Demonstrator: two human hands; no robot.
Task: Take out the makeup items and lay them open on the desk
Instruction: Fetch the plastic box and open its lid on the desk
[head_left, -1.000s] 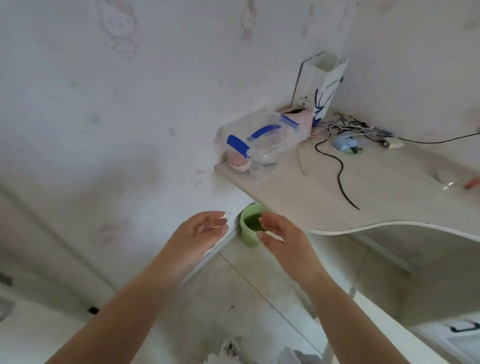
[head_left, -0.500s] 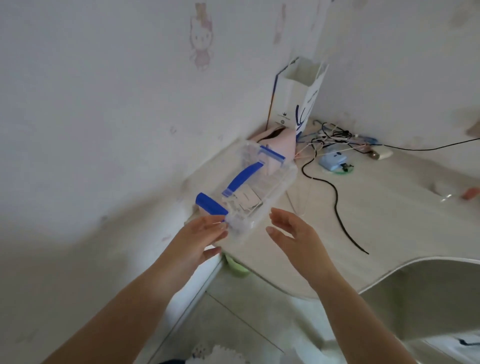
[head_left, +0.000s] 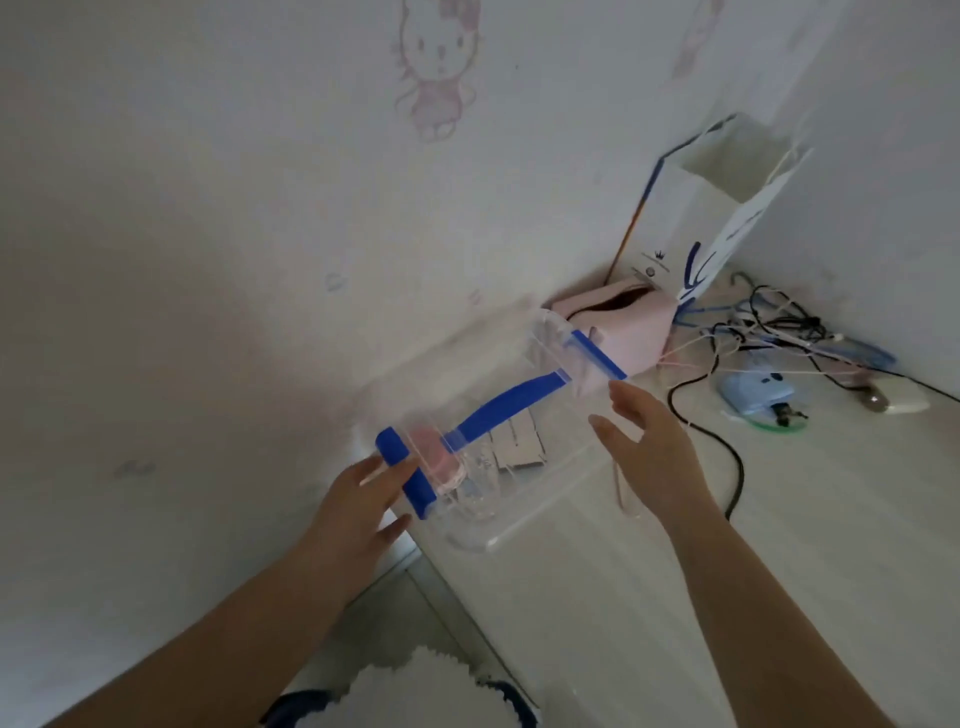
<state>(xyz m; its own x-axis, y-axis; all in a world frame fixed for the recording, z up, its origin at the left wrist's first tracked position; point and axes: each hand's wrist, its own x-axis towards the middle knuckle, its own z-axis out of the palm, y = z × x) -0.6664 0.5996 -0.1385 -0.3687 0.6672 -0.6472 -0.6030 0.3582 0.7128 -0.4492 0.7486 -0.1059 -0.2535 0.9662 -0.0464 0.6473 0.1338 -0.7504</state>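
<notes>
**Head view: both hands at clear storage box**

Clear plastic box (head_left: 498, 441) with blue handle and latches sits at the desk's (head_left: 779, 519) near-left corner. Left hand (head_left: 363, 499), fingers straight and together, touches the near blue latch (head_left: 408, 478). Right hand (head_left: 649, 457), fingers spread, hovers beside the box's right side. Pink pouch (head_left: 623, 332) lies just beyond.

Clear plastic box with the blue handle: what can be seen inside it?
Through the clear plastic box, a round pink item near the left hand, some transparent pieces and a pale card show. The lid is on; blur and glare hide anything else.
</notes>
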